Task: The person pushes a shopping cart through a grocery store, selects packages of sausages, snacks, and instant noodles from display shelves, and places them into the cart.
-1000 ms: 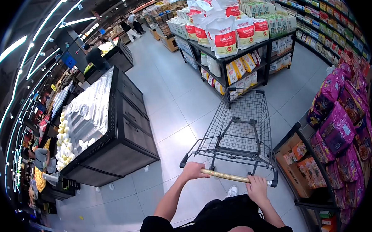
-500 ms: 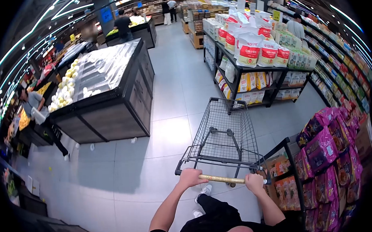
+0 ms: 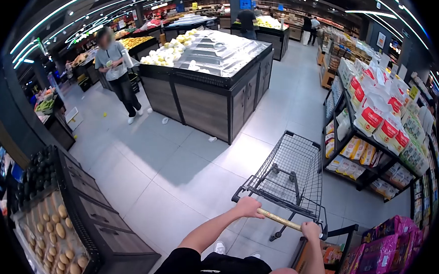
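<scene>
A dark wire shopping cart (image 3: 299, 170) stands in front of me, and its basket holds nothing that I can see. Its push bar (image 3: 282, 220) has a gold-coloured cover. My left hand (image 3: 248, 207) is wrapped round the bar's left end. At the right end, my right hand (image 3: 311, 230) grips the same bar. Just beyond my right hand is a low black rack with packaged goods (image 3: 332, 253), beside a pile of purple packages (image 3: 381, 250).
A produce stand (image 3: 203, 98) with pale round fruit is ahead; a person in grey (image 3: 113, 68) walks left of it. Potatoes fill a display (image 3: 52, 237) at lower left. A shelf of white-and-red bags (image 3: 370, 115) stands right. Scraps (image 3: 212, 138) lie on the floor.
My view has swung left, so the stand and shelf appear farther right and the potato display shows. The person in grey has turned more towards me. Both hands stay on the bar.
</scene>
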Motion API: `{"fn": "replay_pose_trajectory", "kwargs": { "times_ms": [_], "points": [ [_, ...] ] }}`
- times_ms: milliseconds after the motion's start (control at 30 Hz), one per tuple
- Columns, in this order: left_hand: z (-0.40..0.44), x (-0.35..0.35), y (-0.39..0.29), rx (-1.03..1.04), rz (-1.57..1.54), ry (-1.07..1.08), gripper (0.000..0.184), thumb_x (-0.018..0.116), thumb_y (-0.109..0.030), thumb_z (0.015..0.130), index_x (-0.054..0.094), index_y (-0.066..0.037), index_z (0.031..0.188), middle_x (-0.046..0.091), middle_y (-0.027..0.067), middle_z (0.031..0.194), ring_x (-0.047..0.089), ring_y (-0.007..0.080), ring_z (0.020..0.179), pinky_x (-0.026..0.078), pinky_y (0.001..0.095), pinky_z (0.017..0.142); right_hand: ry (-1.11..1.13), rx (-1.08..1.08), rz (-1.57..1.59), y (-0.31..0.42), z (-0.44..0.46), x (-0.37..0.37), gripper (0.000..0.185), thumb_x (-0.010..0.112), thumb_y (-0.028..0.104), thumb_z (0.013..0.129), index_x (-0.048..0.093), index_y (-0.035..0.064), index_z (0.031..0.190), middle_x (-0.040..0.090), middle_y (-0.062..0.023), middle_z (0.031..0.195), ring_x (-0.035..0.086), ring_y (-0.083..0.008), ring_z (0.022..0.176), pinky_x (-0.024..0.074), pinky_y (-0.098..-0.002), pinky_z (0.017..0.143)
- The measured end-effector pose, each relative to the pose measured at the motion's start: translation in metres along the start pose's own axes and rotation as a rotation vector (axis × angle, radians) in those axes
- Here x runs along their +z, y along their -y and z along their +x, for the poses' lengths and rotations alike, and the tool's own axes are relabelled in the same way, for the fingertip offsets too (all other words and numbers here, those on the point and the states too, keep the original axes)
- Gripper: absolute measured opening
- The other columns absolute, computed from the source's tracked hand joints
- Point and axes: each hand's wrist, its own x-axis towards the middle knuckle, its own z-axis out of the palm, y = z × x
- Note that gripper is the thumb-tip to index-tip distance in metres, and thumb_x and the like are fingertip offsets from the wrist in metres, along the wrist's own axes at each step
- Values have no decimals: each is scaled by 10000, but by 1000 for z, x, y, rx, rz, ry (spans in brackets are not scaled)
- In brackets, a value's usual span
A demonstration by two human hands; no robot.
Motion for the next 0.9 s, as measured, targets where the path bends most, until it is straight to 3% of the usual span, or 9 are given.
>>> {"fn": "replay_pose_trajectory", "kwargs": {
  "times_ms": [200,300,500,633,900],
  "points": [
    [27,20,-2,-141,96,-68,179,656,-311,743,684,-151,817,684,89,745,686,300,726,543,452,619,7,-78,8,-2,33,-18,457,433,341,880,726,-9,858,689,-247,871,676,-416,858,521,-490,824],
    [31,11,-18,-240,114,-82,161,663,-270,740,702,-134,817,696,101,770,694,307,740,553,447,644,-12,-102,17,-1,45,-26,461,432,343,878,725,-11,850,693,-240,875,680,-410,853,526,-485,825],
    [56,33,-22,-235,162,-286,153,675,-270,696,688,-133,763,679,89,700,686,297,684,540,443,607,-61,-156,29,-17,78,-30,455,440,347,885,729,3,812,699,-220,825,689,-389,797,533,-478,780],
    [62,45,-25,-248,214,-292,155,675,-316,713,695,-168,756,669,63,681,676,282,672,521,424,599,-109,-188,53,-27,84,-23,462,439,354,892,730,9,797,701,-210,810,691,-377,785,532,-478,759],
    [35,44,-38,-268,176,-225,188,680,-314,734,690,-126,747,679,97,701,674,299,678,515,440,604,-120,-195,130,-30,50,-12,440,444,358,895,746,51,807,708,-175,795,688,-377,758,526,-479,718]
  ]
}}
